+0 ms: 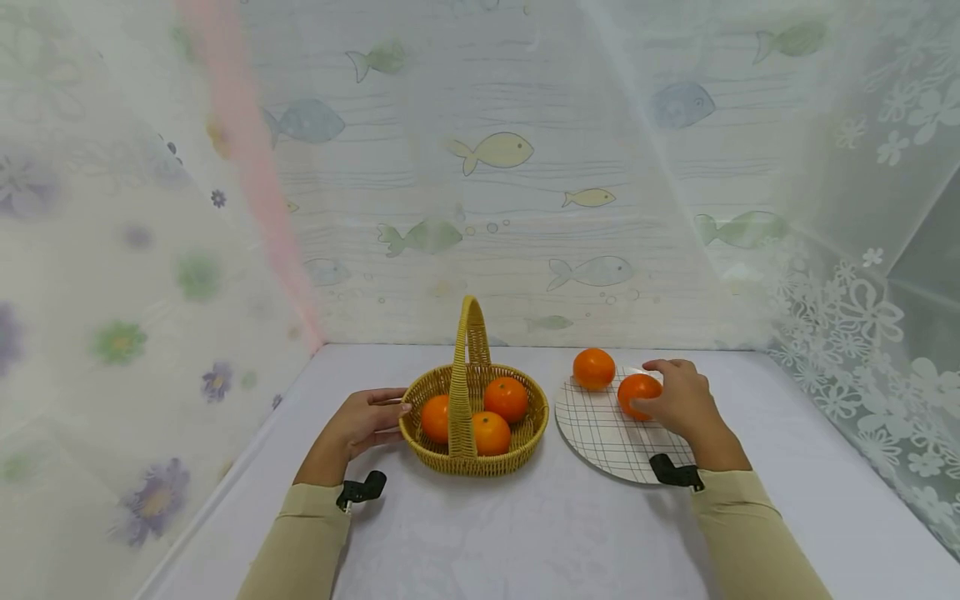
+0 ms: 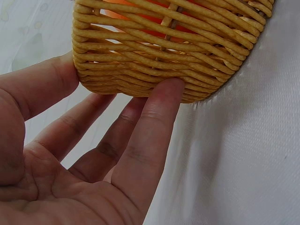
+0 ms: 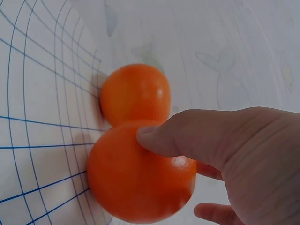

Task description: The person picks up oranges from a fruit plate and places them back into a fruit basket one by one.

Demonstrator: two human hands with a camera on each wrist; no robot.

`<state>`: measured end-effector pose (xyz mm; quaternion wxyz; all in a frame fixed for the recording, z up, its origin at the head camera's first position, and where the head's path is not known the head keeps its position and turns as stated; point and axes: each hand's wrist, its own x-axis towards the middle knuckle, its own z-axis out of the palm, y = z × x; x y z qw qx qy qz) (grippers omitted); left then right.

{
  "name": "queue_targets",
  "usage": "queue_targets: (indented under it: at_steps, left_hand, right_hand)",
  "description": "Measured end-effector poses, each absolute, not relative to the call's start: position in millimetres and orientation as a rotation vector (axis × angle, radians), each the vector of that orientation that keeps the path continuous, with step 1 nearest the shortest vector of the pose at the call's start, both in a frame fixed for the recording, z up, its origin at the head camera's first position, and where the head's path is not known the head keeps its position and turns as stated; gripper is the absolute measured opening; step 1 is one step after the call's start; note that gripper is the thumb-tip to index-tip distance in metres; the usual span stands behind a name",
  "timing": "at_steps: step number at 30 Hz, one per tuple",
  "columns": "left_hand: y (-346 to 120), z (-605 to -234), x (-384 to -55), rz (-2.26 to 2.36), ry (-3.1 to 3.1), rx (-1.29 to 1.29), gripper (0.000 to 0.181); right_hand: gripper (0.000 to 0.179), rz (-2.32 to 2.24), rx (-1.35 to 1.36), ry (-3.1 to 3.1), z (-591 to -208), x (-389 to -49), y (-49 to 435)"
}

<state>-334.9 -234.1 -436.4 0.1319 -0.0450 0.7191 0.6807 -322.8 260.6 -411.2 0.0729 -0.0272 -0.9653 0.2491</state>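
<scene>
In the head view, my left hand (image 1: 369, 423) is at the left side of a yellow wicker basket (image 1: 536, 446) with a tall arched handle. Its fingertips touch the woven wall of the basket (image 2: 159, 58), fairly straight and spread. Three oranges (image 1: 506, 399) lie inside the basket. My right hand (image 1: 686, 404) holds an orange (image 1: 634, 398) on a round plate with a grid pattern (image 1: 600, 442). The thumb presses on this orange (image 3: 136, 183) in the right wrist view, and the other fingers are partly hidden behind it. A second orange (image 3: 136, 93) sits just beyond.
The basket and plate stand side by side on a white cloth-covered table (image 1: 495, 533). A pale curtain with printed fish (image 1: 502, 150) hangs behind the table. Sheer flowered fabric (image 1: 870, 333) hangs at the right, and flowered fabric (image 1: 120, 342) at the left.
</scene>
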Motion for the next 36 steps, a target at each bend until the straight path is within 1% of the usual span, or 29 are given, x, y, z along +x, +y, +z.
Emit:
queue_targets:
  at_steps: [5, 13, 19, 26, 36]
  left_hand:
    - [-233.5, -435.3, -333.8, 1.974, 2.092, -0.123, 0.048]
    - [-234.1, -435.0, -333.5, 1.973, 2.09, -0.133, 0.049]
    - [-234.1, -434.2, -333.3, 1.971, 2.085, -0.126, 0.049]
    - [-234.1, -433.9, -333.5, 1.974, 2.076, -0.12, 0.049]
    - [-234.1, -434.2, -333.6, 1.969, 2.076, -0.119, 0.049]
  right_hand:
    - [0.076, 0.801, -0.09, -2.942, -415.7, -325.8, 262.9]
    - [0.087, 0.855, -0.017, -2.971, -423.0, -328.2, 265.3]
    - [0.094, 0.912, -0.021, -2.994, -428.0, -329.5, 265.4]
    - [0.094, 0.975, -0.045, -2.981, -431.5, -332.1, 264.4]
    - [0.084, 0.99, -0.069, -2.992, -425.2, -328.0, 261.4]
